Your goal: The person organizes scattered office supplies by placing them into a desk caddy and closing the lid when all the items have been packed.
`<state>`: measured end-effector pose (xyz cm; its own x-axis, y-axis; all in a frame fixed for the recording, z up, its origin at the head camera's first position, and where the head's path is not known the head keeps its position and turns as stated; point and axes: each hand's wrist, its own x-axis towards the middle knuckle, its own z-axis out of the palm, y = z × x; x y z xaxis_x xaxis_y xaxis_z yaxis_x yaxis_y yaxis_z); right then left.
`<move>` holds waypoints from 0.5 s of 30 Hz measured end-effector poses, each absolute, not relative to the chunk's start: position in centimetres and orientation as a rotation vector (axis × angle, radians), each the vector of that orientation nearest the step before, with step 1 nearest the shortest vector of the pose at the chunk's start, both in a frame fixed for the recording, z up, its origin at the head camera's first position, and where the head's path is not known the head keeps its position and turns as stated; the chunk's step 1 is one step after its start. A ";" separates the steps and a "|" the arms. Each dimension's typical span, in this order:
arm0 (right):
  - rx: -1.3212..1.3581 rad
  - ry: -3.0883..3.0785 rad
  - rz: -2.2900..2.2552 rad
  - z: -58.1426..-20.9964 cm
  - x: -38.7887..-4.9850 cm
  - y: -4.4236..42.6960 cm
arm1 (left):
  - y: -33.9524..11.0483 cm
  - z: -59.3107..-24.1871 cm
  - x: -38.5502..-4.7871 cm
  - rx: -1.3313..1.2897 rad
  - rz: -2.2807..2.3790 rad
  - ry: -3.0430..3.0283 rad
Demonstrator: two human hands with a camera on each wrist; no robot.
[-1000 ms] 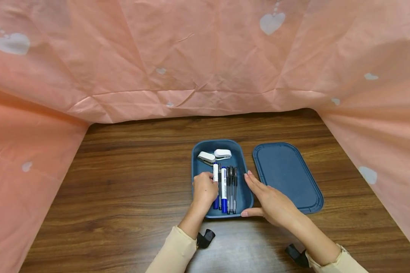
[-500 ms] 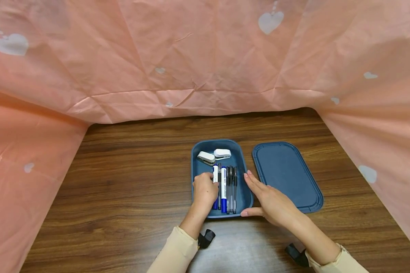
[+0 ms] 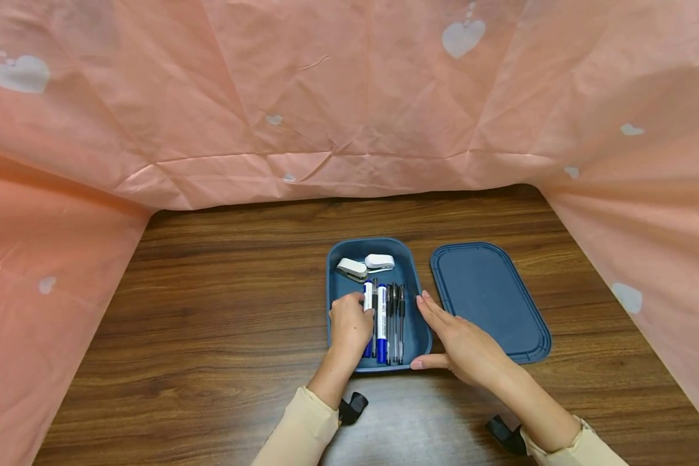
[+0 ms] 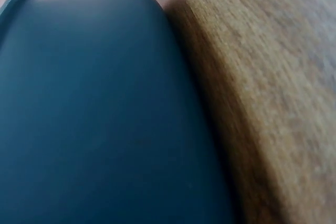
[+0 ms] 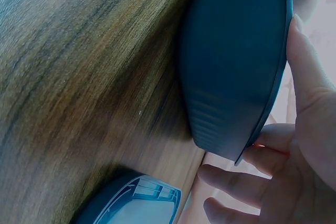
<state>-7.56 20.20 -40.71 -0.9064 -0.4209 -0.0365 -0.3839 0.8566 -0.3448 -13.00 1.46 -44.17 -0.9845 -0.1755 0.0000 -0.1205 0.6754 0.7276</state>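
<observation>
A blue rectangular box (image 3: 339, 244) stands on the table with its top uncovered. My left hand (image 3: 351, 323) reaches over its left rim and pinches the left of two white markers with blue ends, the marker (image 3: 368, 296); the fingertips are partly hidden. The second marker (image 3: 382, 323) lies to its right, a thin black pen between the two. Several clear-barrelled black pens (image 3: 394, 317) lie alongside. My right hand (image 3: 466, 346) rests against the box's right rim with straight fingers, thumb at the near corner. In the right wrist view its thumb and fingers touch the rim.
Two small white staplers or similar clip-shaped devices (image 3: 378, 261) sit at the far end of the box. A flat blue lid (image 3: 489, 301) lies on the wooden table (image 3: 227, 310) to the right. A pink heart-patterned cloth (image 3: 361, 97) encloses the back and sides.
The left marker has shifted very slightly toward me under my left hand. The right hand and the box stay where they were.
</observation>
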 end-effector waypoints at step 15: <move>-0.632 2.920 -0.506 -40.4 -7.5 20.2 | 1.3 -44.2 -13.0 0.205 -1.201 -2.793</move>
